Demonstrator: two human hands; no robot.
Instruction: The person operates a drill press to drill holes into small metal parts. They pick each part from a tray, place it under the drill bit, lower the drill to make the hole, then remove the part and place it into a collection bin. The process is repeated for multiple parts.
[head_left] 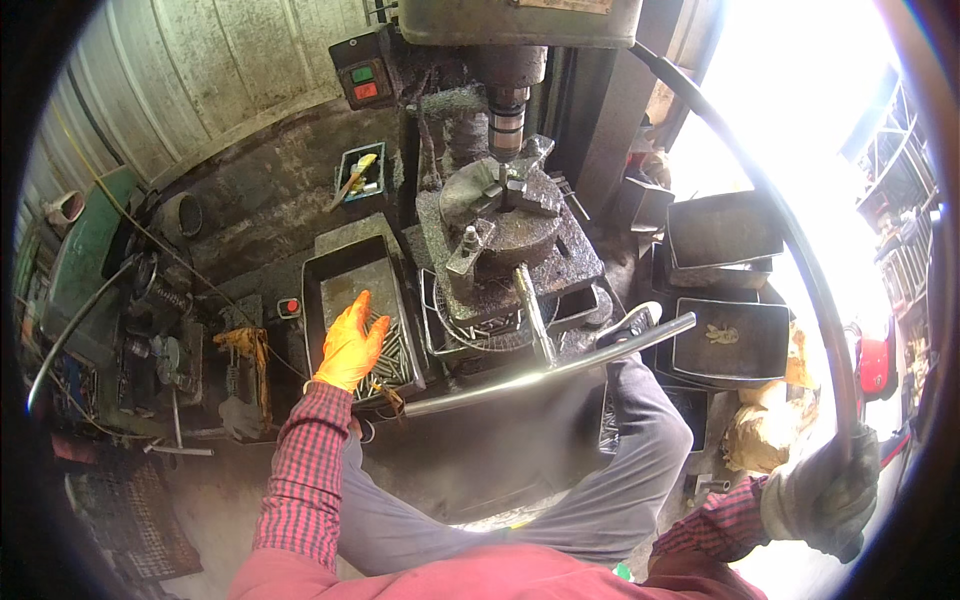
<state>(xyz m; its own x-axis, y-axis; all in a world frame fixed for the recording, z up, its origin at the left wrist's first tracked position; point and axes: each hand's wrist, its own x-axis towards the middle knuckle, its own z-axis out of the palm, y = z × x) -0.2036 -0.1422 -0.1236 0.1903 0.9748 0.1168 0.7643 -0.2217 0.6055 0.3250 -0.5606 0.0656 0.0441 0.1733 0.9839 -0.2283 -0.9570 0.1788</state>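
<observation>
My left hand (pixel 352 346), in an orange glove, hovers over a metal tray (pixel 315 290), its fingers apart and nothing visible in them. Beside that hand, several short metal pins (pixel 397 350) lie heaped in the tray. At the lower right my right hand (pixel 822 498), in a grey glove, is wrapped round the end of a long curved black lever (pixel 790 215) of a drill press. The drill chuck (pixel 507 120) hangs above a round clamping fixture (pixel 500 205), whose jaws sit under it. I cannot tell whether a workpiece is in the jaws.
A shiny T-shaped bar (pixel 550 374) sticks out from the fixture toward my knees. Black bins (pixel 730 340) stack up at the right. A switch box (pixel 364 80) with green and red buttons hangs at the back. A small box with a brush (pixel 355 180) sits behind the tray.
</observation>
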